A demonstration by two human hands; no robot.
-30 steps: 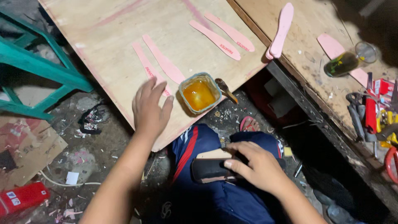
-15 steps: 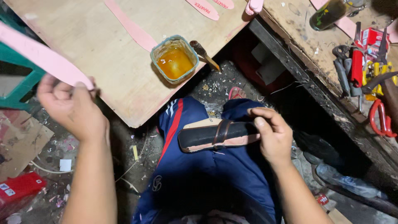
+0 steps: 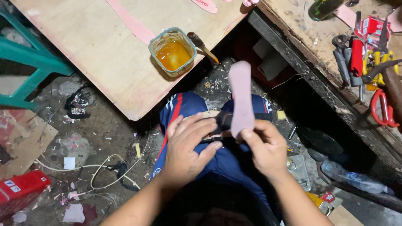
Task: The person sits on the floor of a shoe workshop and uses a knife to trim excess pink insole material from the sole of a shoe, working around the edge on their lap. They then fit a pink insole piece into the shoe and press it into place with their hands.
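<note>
My right hand (image 3: 264, 151) pinches the lower end of a pale pink insole strip (image 3: 241, 97), which stands upright over my lap. Under the strip lies a black shoe part (image 3: 223, 120) on my blue trousers (image 3: 184, 106), mostly hidden by both hands. My left hand (image 3: 187, 147) lies across its left end with the fingers spread flat, holding it against my thigh. Both hands almost touch at the strip's base.
A tub of orange glue (image 3: 172, 52) and a brush (image 3: 204, 47) sit on the tilted wooden board (image 3: 96, 54), where another pink strip (image 3: 132, 23) also lies. Pliers and red scissors (image 3: 382, 109) rest on the bench (image 3: 318, 62) at right. A teal stool (image 3: 31, 62) stands at left; a plastic bottle (image 3: 351, 178) lies on the littered floor.
The pink strip came from my raised left hand at far left to my lap and now sits in my right hand. My left hand dropped onto the black shoe part.
</note>
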